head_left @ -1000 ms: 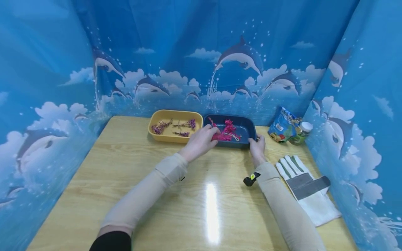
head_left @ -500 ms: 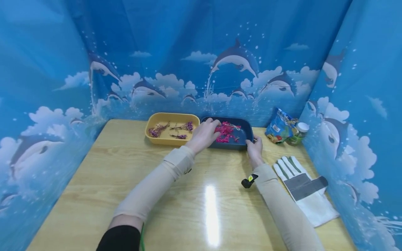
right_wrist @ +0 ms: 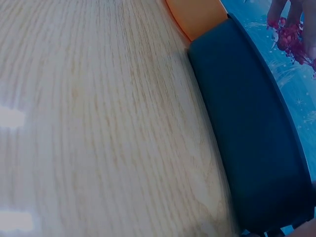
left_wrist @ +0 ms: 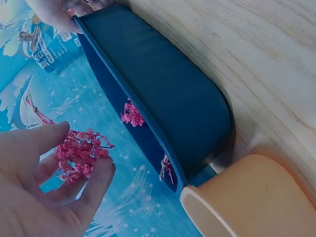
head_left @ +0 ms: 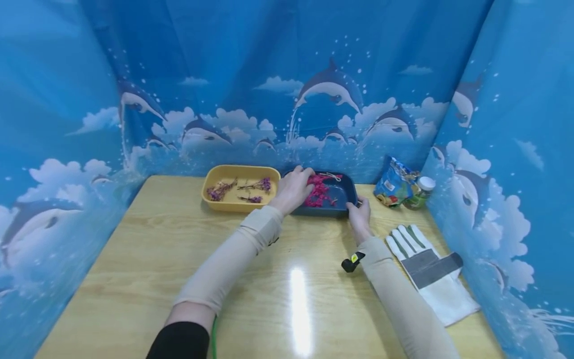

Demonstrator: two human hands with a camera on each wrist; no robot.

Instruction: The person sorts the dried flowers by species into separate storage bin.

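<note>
My left hand (head_left: 292,190) is over the left part of a dark blue tray (head_left: 342,187). Between thumb and fingertips it pinches a sprig of pink dried flowers (left_wrist: 81,154), its tied stems pointing away. More pink flowers (left_wrist: 132,114) and a tied stem end show inside the tray in the left wrist view. My right hand (head_left: 360,215) grips the tray's right end at the rim. To the left, end to end with it, stands a yellow tray (head_left: 207,200) with purple dried sprigs (head_left: 265,184) lying in it.
A blue snack bag (head_left: 392,187) and a white-lidded jar (head_left: 421,192) stand at the back right. A white and grey work glove (head_left: 432,279) lies beside my right forearm. Behind the wooden table (head_left: 148,279) hangs a blue dolphin curtain (head_left: 251,75).
My left hand has lifted slightly and shifted over the blue tray with the pink sprig, whose tied stems swung toward the back. The right hand keeps its hold. The whole view has drifted slightly.
</note>
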